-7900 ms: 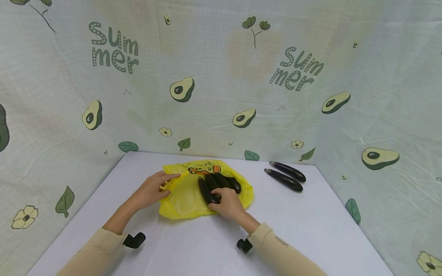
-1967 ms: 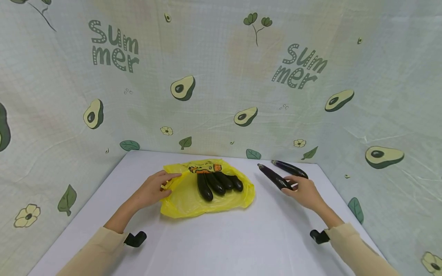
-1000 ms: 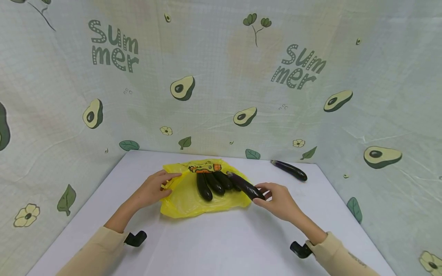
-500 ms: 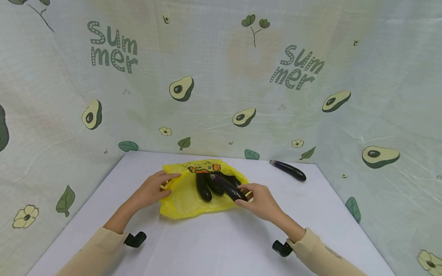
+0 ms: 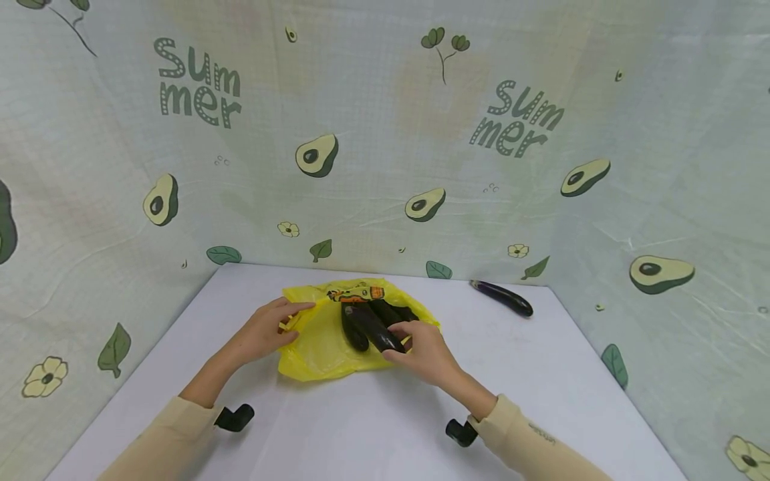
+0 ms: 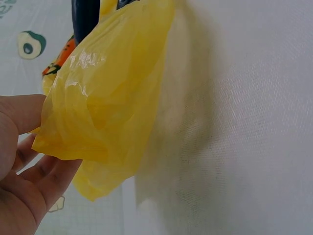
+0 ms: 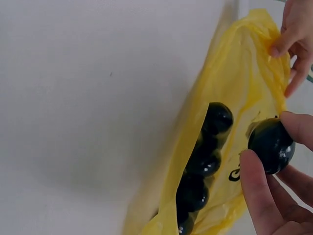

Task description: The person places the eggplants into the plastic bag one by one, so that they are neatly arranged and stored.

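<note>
My left hand holds the left edge of a yellow plastic bag between thumb and fingers, keeping its mouth spread; the left wrist view shows the film between them. Dark, glossy eggplants lie side by side inside the bag, several of their rounded ends showing in the right wrist view. With thumb and fingers my right hand grips another eggplant by its blunt end. Its stem end points away to the left, over the ones in the bag, partly hiding them.
One more eggplant lies at the back right of the white table. Cloth printed with avocados hangs at the back and both sides. A black wrist device sits under each cuff.
My right hand has let go of an eggplant in the bag, picked another from the pair at the right, and carried it left over the bag. My left hand has stayed at the bag's edge.
</note>
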### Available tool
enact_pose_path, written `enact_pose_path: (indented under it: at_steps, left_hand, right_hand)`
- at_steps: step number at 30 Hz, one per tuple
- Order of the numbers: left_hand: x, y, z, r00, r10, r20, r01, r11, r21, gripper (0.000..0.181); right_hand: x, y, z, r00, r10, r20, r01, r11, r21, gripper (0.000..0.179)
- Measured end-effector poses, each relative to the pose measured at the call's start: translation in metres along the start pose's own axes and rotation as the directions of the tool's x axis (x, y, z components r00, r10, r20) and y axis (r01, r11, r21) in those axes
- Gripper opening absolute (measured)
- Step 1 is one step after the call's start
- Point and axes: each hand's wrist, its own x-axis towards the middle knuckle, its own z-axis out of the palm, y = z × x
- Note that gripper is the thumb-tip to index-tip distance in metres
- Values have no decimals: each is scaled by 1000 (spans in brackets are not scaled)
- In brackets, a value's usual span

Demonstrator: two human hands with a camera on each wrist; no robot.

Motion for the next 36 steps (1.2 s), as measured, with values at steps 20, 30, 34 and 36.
enact_pose_path:
  at_steps: [20, 30, 34, 36]
  left_hand:
    - [-1, -4, 2, 1000, -14, 4, 14, 1000, -24, 63]
    - [-1, -5, 1, 1000, -22, 11, 22, 1000, -18, 63]
    - [-1, -6, 1, 1000, -10, 7, 10, 1000, -11, 64]
    - [-1, -6, 1, 1000, -5, 6, 5, 1000, -9, 63]
  right_hand:
    - [15, -8, 44, 1000, -17, -9, 17, 999, 29, 42]
    - [22, -9, 64, 1000, -8, -5, 8, 999, 52, 45]
    - [26, -10, 70, 1000, 4, -7, -4, 998, 58, 44]
    - [27, -10, 73, 1000, 14, -7, -13, 998, 57, 43]
